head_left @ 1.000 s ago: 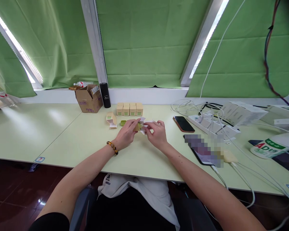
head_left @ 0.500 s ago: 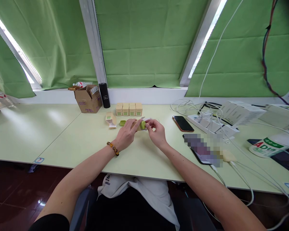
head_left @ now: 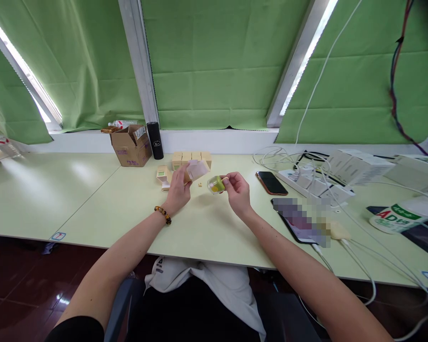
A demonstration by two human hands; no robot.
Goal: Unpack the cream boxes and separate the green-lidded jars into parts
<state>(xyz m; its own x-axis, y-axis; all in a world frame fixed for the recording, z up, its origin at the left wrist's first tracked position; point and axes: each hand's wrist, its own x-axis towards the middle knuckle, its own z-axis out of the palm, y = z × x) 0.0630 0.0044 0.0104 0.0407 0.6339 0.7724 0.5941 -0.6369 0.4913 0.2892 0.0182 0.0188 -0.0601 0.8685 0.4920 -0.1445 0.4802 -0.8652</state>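
Observation:
My left hand (head_left: 178,194) is closed around a small open cardboard box (head_left: 197,170), its pale flap tilted up to the right. Between the fingertips of my right hand (head_left: 238,194) is a small clear container with a green lid (head_left: 215,185); something yellow shows inside it, and a pale loop sits at its lid end. The container is apart from the box, just above the table. A tiny yellowish piece (head_left: 200,185) lies between my hands. Left of the held box stands another opened small box (head_left: 163,175). Behind it is a row of several matching small boxes (head_left: 190,156), partly covered.
At the back left are a brown carton (head_left: 131,149) and a black cylinder (head_left: 155,141). To the right lie a phone (head_left: 272,183), a second phone (head_left: 296,223) with a cable, a power strip (head_left: 316,186), white boxes (head_left: 358,166) and a bottle (head_left: 395,216).
My hands have moved apart. The clear container with the green lid is now out of the cardboard box, in my right hand. My left hand has moved left and tilted the box up.

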